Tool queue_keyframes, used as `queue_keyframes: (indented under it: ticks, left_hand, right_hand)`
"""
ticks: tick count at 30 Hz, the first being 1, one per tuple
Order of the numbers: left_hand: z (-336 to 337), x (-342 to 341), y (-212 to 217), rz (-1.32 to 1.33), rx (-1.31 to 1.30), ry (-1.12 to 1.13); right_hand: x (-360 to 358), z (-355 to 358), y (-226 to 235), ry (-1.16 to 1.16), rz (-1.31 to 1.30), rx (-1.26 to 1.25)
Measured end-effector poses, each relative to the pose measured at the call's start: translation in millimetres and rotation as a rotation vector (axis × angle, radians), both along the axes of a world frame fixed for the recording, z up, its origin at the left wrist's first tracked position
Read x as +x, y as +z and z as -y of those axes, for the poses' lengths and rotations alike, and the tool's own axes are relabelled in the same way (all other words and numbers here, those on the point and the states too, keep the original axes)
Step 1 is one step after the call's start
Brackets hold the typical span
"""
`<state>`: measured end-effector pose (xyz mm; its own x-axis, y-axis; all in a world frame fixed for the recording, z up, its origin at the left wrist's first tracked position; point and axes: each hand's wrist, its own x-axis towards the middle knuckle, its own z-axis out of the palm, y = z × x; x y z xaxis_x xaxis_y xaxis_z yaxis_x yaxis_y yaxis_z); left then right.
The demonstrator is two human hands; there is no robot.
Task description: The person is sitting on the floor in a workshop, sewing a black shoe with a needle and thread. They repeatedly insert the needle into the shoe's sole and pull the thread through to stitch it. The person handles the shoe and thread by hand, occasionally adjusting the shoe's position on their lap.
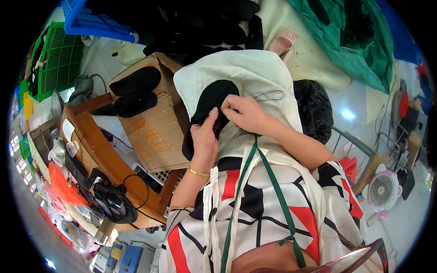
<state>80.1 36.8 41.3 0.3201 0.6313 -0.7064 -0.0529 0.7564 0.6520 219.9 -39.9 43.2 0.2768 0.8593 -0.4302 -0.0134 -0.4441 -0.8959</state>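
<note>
A black cloth shoe (217, 96) lies across my lap on a white cloth apron (273, 75). My left hand (205, 139) grips it from the lower side, thumb pressed on top near its opening. At the shoe's right edge, my right hand (246, 113) is closed in a pinch, fingertips touching the black fabric. Whatever sits between those fingertips is too small to make out. A thin dark thread (271, 93) loops over the apron just beyond my right hand. The shoe's lower end is partly hidden behind my left hand.
Two black shoes (136, 93) rest on a cardboard box (152, 136) at left, beside a wooden stool (86, 132). More black shoes (200, 27) are heaped ahead. A black plastic bag (314, 109) stands right; a green sack (346, 41) lies beyond. A fan (382, 190) stands far right.
</note>
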Motion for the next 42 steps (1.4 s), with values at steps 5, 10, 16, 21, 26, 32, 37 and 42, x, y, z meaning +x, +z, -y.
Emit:
queue_keyframes:
  ticks: [5,10,16,21,26,32,37,42]
  left_hand:
    - [-4.2,0.5,-3.0,0.001,0.005,-0.011]
    - [-6.6,0.5,-3.6,0.006,-0.010,0.002]
    - [-9.8,-4.0,-15.1,0.019,-0.031,-0.022]
    - [-15.8,-6.0,-10.5,-0.015,-0.136,-0.039]
    - [-14.2,-3.1,-4.1,0.011,-0.105,-0.055]
    - [-0.6,-3.6,-5.9,0.082,0.007,-0.117]
    - [6.3,-2.4,2.2,0.032,0.017,-0.164]
    - [13.4,-13.5,-20.0,0.088,0.097,-0.181]
  right_hand:
    - [-5.3,10.7,-4.8,-0.010,0.124,0.103]
    - [-8.9,14.7,-5.3,-0.020,0.167,0.126]
    - [-12.6,16.3,-9.1,-0.030,0.224,0.180]
    - [-19.4,16.0,-10.9,-0.070,0.300,0.215]
    - [-23.4,10.2,-6.6,-0.087,0.279,0.149]
    - [-11.9,-7.0,9.5,-0.117,-0.124,-0.060]
    - [6.7,-8.5,12.4,0.114,0.354,0.045]
    - [12.8,-9.8,17.1,0.070,0.545,0.201]
